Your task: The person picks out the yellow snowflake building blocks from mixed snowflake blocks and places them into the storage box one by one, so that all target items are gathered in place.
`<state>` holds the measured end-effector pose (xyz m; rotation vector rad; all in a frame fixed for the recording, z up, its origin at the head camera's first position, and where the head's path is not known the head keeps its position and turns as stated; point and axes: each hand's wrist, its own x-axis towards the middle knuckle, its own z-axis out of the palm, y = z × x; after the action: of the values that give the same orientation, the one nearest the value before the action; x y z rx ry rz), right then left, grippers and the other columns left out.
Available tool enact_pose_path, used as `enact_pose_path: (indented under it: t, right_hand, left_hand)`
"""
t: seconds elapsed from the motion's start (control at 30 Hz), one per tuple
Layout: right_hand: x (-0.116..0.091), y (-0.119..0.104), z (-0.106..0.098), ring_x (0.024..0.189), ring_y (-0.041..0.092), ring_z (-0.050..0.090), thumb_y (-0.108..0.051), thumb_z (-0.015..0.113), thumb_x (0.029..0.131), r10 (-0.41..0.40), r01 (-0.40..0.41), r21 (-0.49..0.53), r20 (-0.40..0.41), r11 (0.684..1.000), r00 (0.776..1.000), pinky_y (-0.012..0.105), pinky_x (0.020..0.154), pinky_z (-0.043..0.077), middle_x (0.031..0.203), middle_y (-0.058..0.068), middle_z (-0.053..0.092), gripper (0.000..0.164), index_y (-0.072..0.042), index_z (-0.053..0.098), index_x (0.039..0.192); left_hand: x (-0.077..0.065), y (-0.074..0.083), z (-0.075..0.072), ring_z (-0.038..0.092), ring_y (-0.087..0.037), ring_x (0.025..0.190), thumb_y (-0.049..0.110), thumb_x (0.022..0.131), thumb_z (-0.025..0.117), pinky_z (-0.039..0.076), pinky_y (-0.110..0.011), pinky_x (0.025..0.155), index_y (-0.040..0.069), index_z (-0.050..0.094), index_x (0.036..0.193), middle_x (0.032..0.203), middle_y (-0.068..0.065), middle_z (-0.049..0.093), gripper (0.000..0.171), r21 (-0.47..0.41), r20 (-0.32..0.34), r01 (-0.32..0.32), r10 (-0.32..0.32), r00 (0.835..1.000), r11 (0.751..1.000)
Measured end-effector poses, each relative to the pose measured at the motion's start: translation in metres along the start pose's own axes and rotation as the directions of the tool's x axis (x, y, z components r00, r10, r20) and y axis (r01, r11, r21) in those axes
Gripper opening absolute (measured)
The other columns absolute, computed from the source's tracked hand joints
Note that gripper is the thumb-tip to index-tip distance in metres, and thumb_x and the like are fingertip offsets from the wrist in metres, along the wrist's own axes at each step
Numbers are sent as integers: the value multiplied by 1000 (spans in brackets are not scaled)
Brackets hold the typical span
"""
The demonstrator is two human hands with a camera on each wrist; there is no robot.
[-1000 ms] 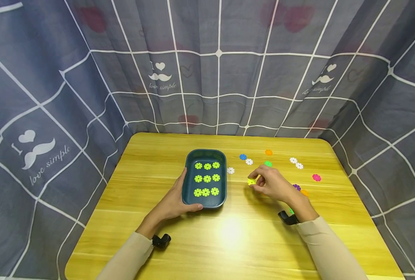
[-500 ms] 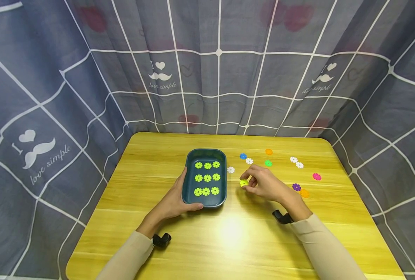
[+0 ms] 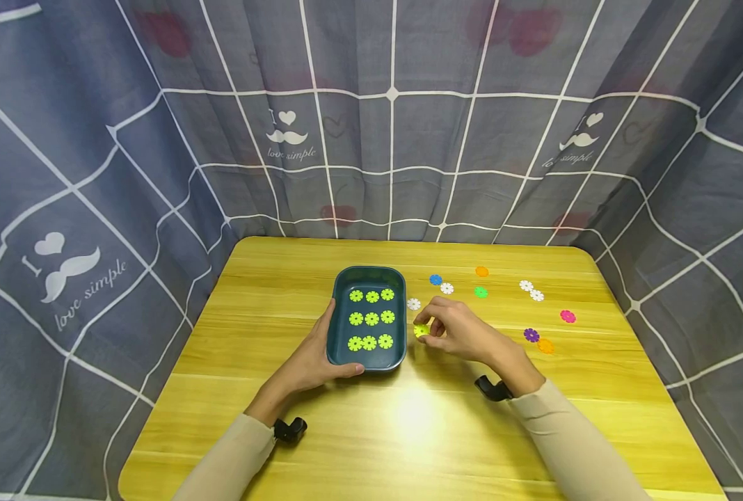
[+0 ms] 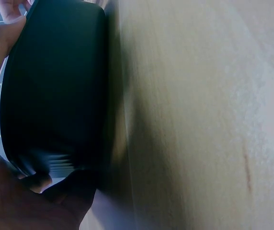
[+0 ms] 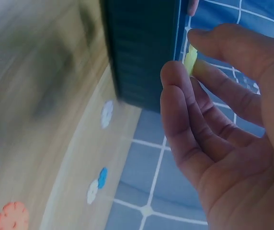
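Note:
A dark green rectangular tray [image 3: 376, 356] stands on the wooden table, holding three rows of yellow-green flower-shaped plastic discs [image 3: 371, 319]. My left hand [image 3: 309, 358] grips its near left corner, thumb over the near rim and fingers along the left side. In the left wrist view the tray's outer wall [image 4: 55, 86] fills much of the picture. My right hand [image 3: 459, 330] pinches another yellow-green disc [image 3: 420, 330] between thumb and index finger, just right of the tray. The right wrist view shows this disc [image 5: 190, 60] edge-on at the fingertips.
Right of the tray lie loose discs: a white one [image 3: 413, 304], a blue one [image 3: 435, 280], a green one [image 3: 481, 292], a pink one [image 3: 568, 316], a purple one [image 3: 531, 335] and several others. A grey-blue checked curtain [image 3: 359, 139] surrounds the wooden table [image 3: 259, 278].
My right hand has moved left toward the tray with the pinched disc, uncovering the purple and orange discs behind it. The left hand and tray have stayed in place.

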<state>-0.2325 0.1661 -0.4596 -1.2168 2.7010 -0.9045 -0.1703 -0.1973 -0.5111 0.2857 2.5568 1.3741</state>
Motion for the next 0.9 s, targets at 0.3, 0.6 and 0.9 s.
enact_pose_path:
  t: [0.3, 0.6, 0.9]
  right_hand:
    - [9, -14, 4, 85, 19, 80, -3, 91, 98, -61, 61, 12, 7, 998, 998, 32, 81, 71, 117, 11, 80, 25, -2, 83, 122]
    - [19, -26, 13, 84, 3, 76, -10, 93, 100, -101, 100, 25, 47, 995, 994, 28, 84, 69, 119, 7, 78, 27, -4, 85, 124]
    - [27, -40, 23, 84, 19, 79, -16, 93, 102, -120, 119, 13, 84, 993, 989, 30, 80, 68, 118, 6, 78, 26, -5, 86, 125]
  left_hand:
    - [0, 0, 0, 21, -45, 182, 49, 85, 105, 28, -76, 141, 28, -8, 189, 199, -13, 6, 155, 0, -1, -5, 5, 1000, 1000]
    - [0, -1, 1, 25, -46, 180, 51, 85, 105, 30, -77, 140, 26, -8, 189, 198, -14, 8, 156, -10, -4, -30, 30, 1000, 999]
    - [0, -1, 1, 31, -46, 178, 52, 86, 104, 33, -77, 139, 27, -8, 189, 198, -14, 8, 155, -10, 3, -24, 24, 1000, 1000]
